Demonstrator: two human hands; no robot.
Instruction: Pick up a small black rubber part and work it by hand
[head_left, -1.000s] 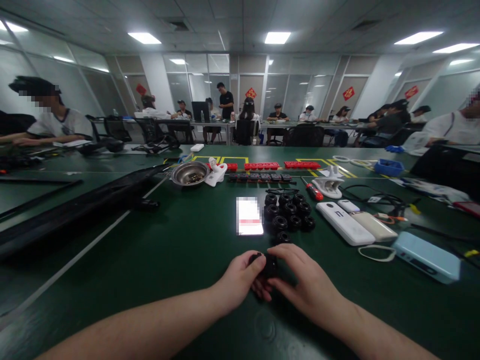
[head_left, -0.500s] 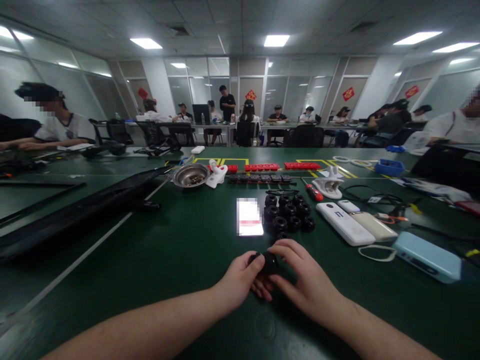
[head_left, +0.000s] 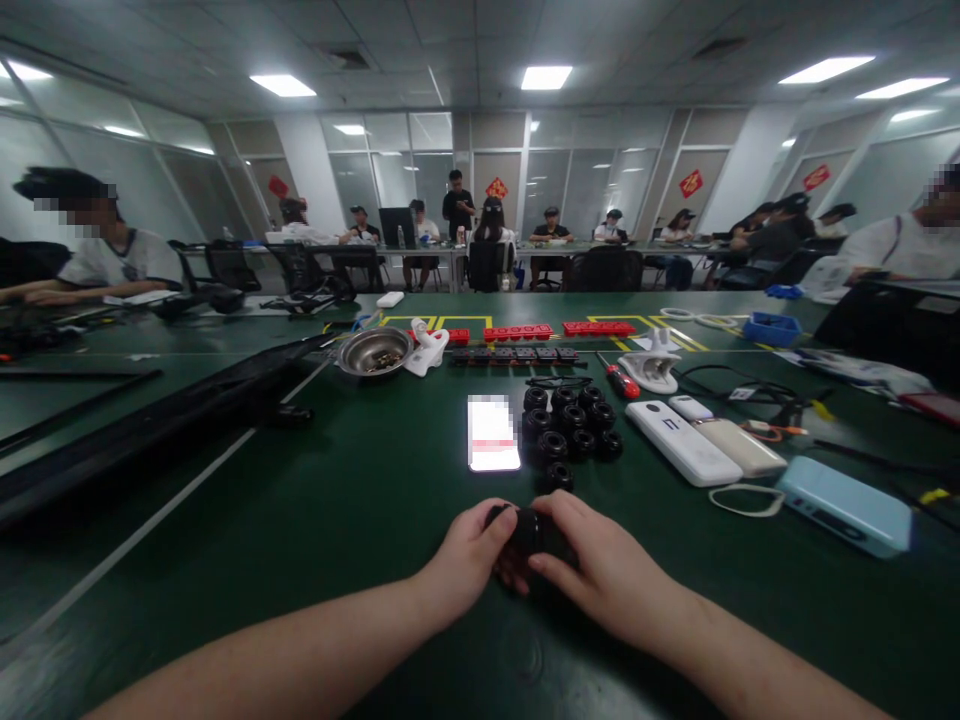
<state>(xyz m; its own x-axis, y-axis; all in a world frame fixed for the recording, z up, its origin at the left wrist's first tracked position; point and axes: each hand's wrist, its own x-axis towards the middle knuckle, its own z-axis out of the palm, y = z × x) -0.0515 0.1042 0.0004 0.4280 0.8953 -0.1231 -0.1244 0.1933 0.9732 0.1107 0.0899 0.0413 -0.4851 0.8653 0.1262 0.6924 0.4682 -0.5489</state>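
Above the green table, a black round part [head_left: 529, 531] sits between my two hands. My left hand [head_left: 469, 548] is closed on its left side, thumb on top and fingertips showing underneath. My right hand [head_left: 611, 555] grips the right side with thumb and fingers, hiding that end. Just beyond my hands stand several similar black, ring-shaped parts [head_left: 573, 418] in a loose group, one of them [head_left: 558, 476] nearest to my fingers. Left of that group lies a phone [head_left: 494, 455] with a bright screen.
A metal bowl [head_left: 376, 352] of small pieces, a white stand [head_left: 426, 352], red trays [head_left: 517, 333] and a dark strip [head_left: 514, 356] lie farther back. Rightward are a red screwdriver [head_left: 622, 382], a white power bank [head_left: 682, 443], cables and a light-blue box [head_left: 846, 505]. People sit around.
My right hand has closed in on the part, its fingers and thumb now around the right end. The view has shifted slightly, so the table things appear a little further left.
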